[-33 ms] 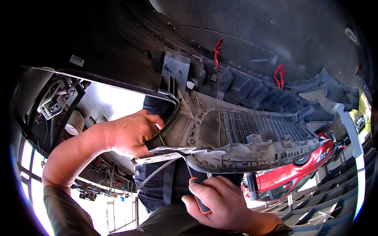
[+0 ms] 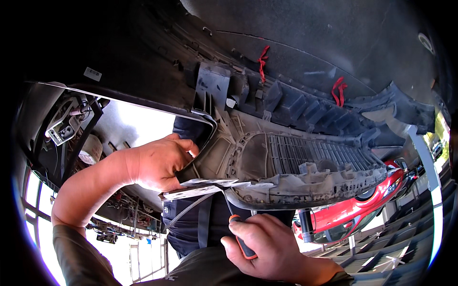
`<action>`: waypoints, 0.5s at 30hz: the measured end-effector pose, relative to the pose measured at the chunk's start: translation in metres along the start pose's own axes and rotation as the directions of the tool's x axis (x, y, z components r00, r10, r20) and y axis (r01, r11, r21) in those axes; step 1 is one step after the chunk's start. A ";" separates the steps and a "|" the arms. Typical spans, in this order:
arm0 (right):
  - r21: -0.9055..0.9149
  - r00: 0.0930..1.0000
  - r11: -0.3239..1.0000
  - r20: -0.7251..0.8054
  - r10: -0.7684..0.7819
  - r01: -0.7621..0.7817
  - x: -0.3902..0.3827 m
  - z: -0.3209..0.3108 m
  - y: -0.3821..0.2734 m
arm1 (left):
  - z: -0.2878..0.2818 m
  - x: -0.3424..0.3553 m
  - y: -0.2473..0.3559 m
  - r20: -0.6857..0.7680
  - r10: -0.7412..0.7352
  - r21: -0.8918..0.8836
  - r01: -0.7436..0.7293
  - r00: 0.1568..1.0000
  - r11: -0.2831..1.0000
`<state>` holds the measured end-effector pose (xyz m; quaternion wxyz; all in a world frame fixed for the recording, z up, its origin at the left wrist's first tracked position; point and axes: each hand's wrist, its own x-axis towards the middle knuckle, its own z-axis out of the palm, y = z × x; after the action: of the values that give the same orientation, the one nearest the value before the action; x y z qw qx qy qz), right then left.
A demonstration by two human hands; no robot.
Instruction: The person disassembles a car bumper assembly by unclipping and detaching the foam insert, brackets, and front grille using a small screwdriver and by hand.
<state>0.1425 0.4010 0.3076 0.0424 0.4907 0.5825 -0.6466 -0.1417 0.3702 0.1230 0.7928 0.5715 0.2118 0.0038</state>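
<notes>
A large dirty car bumper (image 2: 267, 193) is held with its inner side showing, its slatted grille (image 2: 315, 152) in the middle. My left hand (image 2: 164, 162) is closed round the bumper's left edge, some fingers hidden behind it. In my right hand (image 2: 272, 243) is a screwdriver (image 2: 244, 245) with an orange and black handle. Its thin shaft runs up to the bumper's lower edge, beside a pale flat strip (image 2: 200, 187). The tip is hidden at that edge, so I cannot tell what it touches.
Red ties (image 2: 263, 64) hang along the dark bumper ledge. At left, a car's exposed front parts (image 2: 67, 126) show. A red car (image 2: 353, 214) stands behind at right, near a pale post (image 2: 427, 167). Dark clothing (image 2: 188, 224) is right below the bumper.
</notes>
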 end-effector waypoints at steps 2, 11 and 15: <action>0.046 0.997 0.997 0.063 0.051 -0.054 0.018 -0.014 -0.005 | -0.001 -0.001 0.001 -0.007 -0.003 0.000 0.003 1.000 1.000; 0.192 0.967 0.952 -0.042 0.250 -0.238 0.013 -0.006 -0.007 | 0.002 0.000 -0.002 0.024 0.010 0.007 -0.010 1.000 1.000; 0.340 0.943 0.881 0.064 0.326 -0.328 0.011 -0.003 -0.002 | 0.004 -0.002 -0.008 0.056 0.022 -0.011 -0.022 0.998 1.000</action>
<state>0.1369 0.4097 0.3019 0.0654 0.5800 0.3686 -0.7235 -0.1437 0.3639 0.1176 0.8012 0.5696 0.1832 -0.0024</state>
